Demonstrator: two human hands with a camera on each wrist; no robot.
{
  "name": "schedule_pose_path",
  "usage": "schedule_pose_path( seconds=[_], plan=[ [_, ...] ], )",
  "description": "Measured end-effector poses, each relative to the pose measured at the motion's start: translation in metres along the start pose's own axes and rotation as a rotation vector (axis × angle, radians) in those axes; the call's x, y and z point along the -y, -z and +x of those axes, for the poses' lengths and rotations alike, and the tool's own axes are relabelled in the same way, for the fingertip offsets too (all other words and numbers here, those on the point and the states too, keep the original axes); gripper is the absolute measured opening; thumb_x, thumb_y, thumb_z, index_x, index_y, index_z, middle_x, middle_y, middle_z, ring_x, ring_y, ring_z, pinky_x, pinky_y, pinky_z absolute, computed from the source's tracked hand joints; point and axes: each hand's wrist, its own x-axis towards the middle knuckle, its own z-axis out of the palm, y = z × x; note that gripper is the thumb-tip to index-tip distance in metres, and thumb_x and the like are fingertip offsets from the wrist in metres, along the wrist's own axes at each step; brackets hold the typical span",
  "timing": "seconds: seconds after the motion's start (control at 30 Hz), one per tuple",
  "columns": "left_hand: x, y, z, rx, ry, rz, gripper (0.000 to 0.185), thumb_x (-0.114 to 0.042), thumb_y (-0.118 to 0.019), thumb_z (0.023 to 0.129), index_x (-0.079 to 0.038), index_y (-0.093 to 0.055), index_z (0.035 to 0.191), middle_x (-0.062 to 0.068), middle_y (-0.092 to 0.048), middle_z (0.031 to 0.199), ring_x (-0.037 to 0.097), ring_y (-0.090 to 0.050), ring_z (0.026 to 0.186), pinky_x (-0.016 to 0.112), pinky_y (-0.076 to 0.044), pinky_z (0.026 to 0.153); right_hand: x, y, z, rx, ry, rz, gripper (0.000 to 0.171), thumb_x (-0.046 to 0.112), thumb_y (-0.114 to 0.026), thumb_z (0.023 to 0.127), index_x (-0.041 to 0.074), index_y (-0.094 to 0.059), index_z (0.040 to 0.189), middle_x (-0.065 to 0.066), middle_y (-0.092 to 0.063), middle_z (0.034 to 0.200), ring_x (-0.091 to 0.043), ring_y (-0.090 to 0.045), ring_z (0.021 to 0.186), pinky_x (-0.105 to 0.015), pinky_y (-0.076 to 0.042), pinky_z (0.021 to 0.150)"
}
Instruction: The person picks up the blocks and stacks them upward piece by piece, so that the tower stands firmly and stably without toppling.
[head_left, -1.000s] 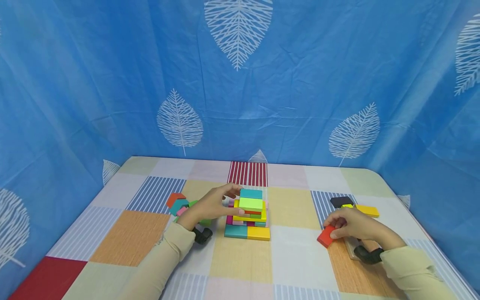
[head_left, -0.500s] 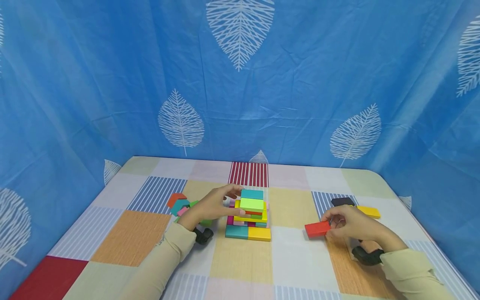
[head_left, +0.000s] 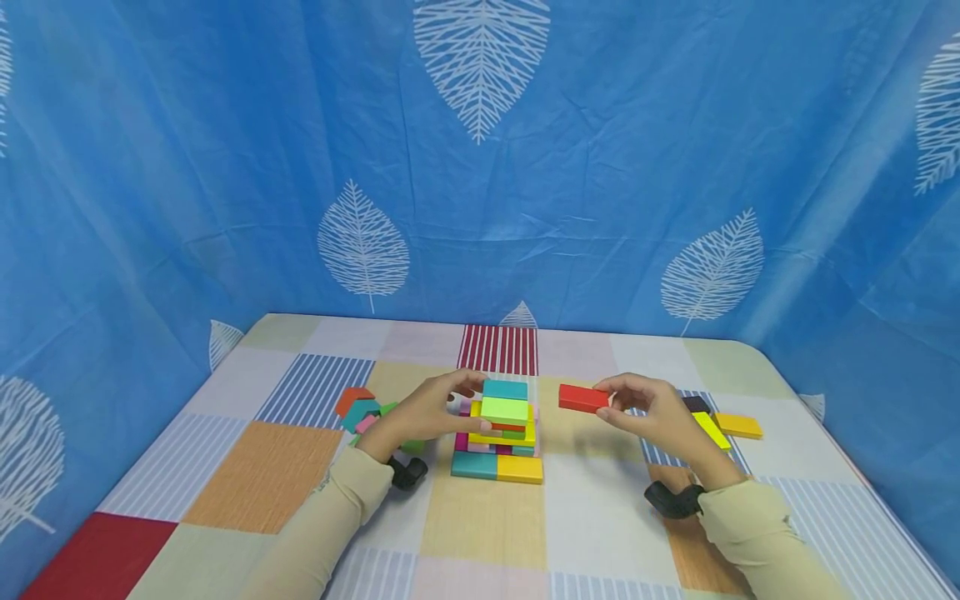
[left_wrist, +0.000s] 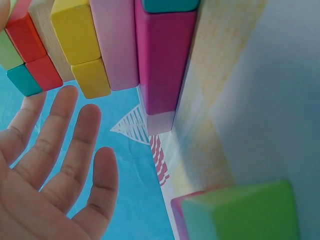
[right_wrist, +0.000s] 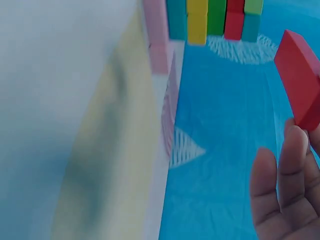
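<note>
A stack of coloured blocks (head_left: 498,429) stands mid-table, topped by a lime block (head_left: 504,409) and a teal one (head_left: 504,388). My left hand (head_left: 450,406) rests against the stack's left side, thumb low and fingers high. In the left wrist view its fingers (left_wrist: 55,150) lie straight beside the stack (left_wrist: 120,45). My right hand (head_left: 626,406) pinches a red block (head_left: 583,398) by its right end and holds it in the air just right of the stack's top. The right wrist view shows the red block (right_wrist: 300,80) above my fingertips (right_wrist: 285,185), with the stack (right_wrist: 210,17) beyond.
Loose blocks (head_left: 360,410) lie left of the stack. A black block (head_left: 696,404), a yellow-green block (head_left: 711,429) and a yellow block (head_left: 738,426) lie at the right. The checked tablecloth (head_left: 262,475) ends against a blue leaf-print curtain (head_left: 480,208).
My right hand has lifted the red block from the table's right side and carried it up and left, close to the stack. The left hand has stayed at the stack.
</note>
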Motion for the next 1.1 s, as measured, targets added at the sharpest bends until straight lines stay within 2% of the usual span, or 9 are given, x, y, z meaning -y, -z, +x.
schedule_pose_path(
  seconds=[0.2, 0.4, 0.53, 0.8, 1.1],
  plan=[
    [-0.002, 0.0, 0.0, -0.007, 0.02, -0.002, 0.07, -0.028, -0.087, 0.093, -0.005, -0.057, 0.152, 0.013, -0.066, 0.143, 0.034, -0.058, 0.132, 0.058, -0.052, 0.11, 0.005, -0.025, 0.017, -0.039, 0.005, 0.068, 0.029, -0.007, -0.079, 0.092, -0.009, -0.074, 0.12, 0.0, -0.069, 0.092, -0.011, -0.063, 0.078, -0.018, -0.058, 0.076],
    [-0.002, -0.001, 0.0, -0.003, 0.036, -0.013, 0.071, -0.03, -0.087, 0.093, -0.006, -0.057, 0.152, 0.011, -0.065, 0.143, 0.034, -0.057, 0.134, 0.058, -0.052, 0.11, 0.008, -0.044, 0.03, -0.052, -0.034, 0.124, 0.029, -0.006, -0.079, 0.093, -0.01, -0.073, 0.121, -0.012, -0.071, 0.097, -0.012, -0.063, 0.08, -0.02, -0.058, 0.077],
    [-0.002, -0.001, 0.0, -0.001, 0.037, -0.015, 0.071, -0.03, -0.088, 0.093, -0.007, -0.057, 0.152, 0.011, -0.065, 0.143, 0.034, -0.057, 0.134, 0.059, -0.052, 0.109, 0.011, -0.054, 0.039, -0.035, -0.066, 0.118, 0.03, -0.004, -0.08, 0.094, -0.01, -0.073, 0.123, -0.018, -0.072, 0.103, -0.012, -0.063, 0.083, -0.02, -0.058, 0.081],
    [0.0, 0.0, 0.0, 0.004, 0.027, -0.019, 0.073, -0.03, -0.087, 0.093, -0.007, -0.056, 0.154, 0.012, -0.064, 0.144, 0.034, -0.057, 0.134, 0.062, -0.051, 0.11, 0.014, -0.069, 0.054, 0.033, -0.076, 0.129, 0.031, 0.001, -0.078, 0.096, -0.008, -0.072, 0.125, -0.018, -0.074, 0.114, -0.018, -0.066, 0.095, -0.024, -0.059, 0.086],
    [0.001, 0.002, 0.0, 0.005, 0.007, -0.018, 0.07, -0.027, -0.088, 0.093, -0.005, -0.058, 0.151, 0.012, -0.065, 0.143, 0.034, -0.057, 0.132, 0.061, -0.051, 0.109, 0.015, -0.077, 0.061, 0.073, -0.067, 0.126, 0.031, 0.005, -0.077, 0.097, -0.007, -0.072, 0.126, -0.017, -0.075, 0.115, -0.022, -0.067, 0.1, -0.028, -0.06, 0.087]
  ],
)
